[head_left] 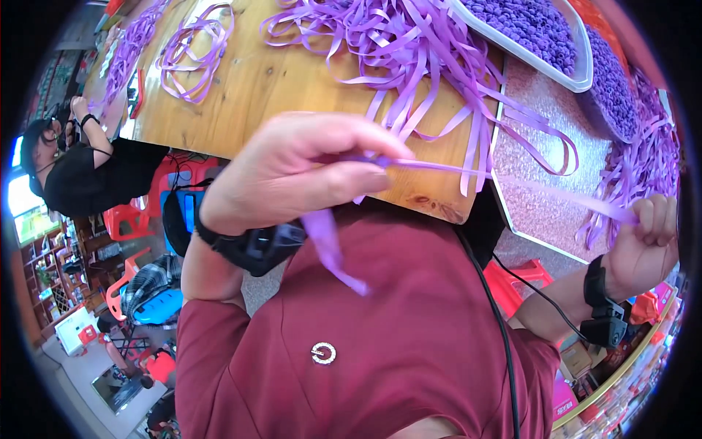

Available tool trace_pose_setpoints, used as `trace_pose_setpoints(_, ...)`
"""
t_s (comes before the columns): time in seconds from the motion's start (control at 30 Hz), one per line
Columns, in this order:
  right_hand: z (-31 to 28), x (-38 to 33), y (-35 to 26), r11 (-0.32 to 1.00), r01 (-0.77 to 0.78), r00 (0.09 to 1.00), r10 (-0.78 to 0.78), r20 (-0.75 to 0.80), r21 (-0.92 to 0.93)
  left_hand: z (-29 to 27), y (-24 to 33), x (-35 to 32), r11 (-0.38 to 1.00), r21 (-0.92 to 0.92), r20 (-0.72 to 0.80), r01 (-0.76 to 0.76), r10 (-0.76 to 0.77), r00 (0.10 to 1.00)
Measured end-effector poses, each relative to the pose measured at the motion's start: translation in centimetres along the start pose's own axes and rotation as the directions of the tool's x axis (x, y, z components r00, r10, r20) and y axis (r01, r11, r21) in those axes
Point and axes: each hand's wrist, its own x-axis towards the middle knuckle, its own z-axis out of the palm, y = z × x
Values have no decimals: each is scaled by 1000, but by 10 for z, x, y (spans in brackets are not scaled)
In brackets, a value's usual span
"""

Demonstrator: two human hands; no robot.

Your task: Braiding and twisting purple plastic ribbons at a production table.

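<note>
Ribbon (pixel 468 171) end hidden by fingers (pixel 351 179)

Small boxed packages (pixel 578 358), brown and pink, stacked at lower right; details too blurred.

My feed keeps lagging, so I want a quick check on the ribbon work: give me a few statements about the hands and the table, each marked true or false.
1. Both hands hold one purple ribbon stretched between them. True: the left hand pinches one end and the right hand the other.
2. The ribbon is green. False: it is purple.
3. A loose tail of ribbon hangs below the left hand. True.
4. The white tray is empty. False: it is full of small purple pieces.
5. The wooden table holds only one ribbon. False: many loose purple ribbons lie piled on it.
</note>
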Motion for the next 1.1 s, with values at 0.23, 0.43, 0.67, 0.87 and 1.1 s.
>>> trace_pose_setpoints(0.23, -39, -4, -36, 968, 80, 993, -99, -69, -239, -28, 12, -35, 928, 368, -200, 61, 15, 980)
trace_pose_setpoints(0.43, -86, -3, -74, 780, 106, 961, -239, -138, -617, -46, 5, -63, 984, 154, -429, 93, -18, 903)
trace_pose_setpoints(0.67, 35, 10, 96, -427, 224, 930, -174, 323, -876, -10, 8, -25, 955, 298, -172, 1, 52, 984)
trace_pose_setpoints(0.87, 98, -17, 160, 510, 88, 821, 449, 352, -856, 14, 6, -9, 904, 403, -162, -141, 223, 961)
trace_pose_setpoints(1.1, 93, -14, 159, 332, 359, 835, 303, 460, -872, 10, 13, -21, 924, 383, -202, -7, 91, 975)
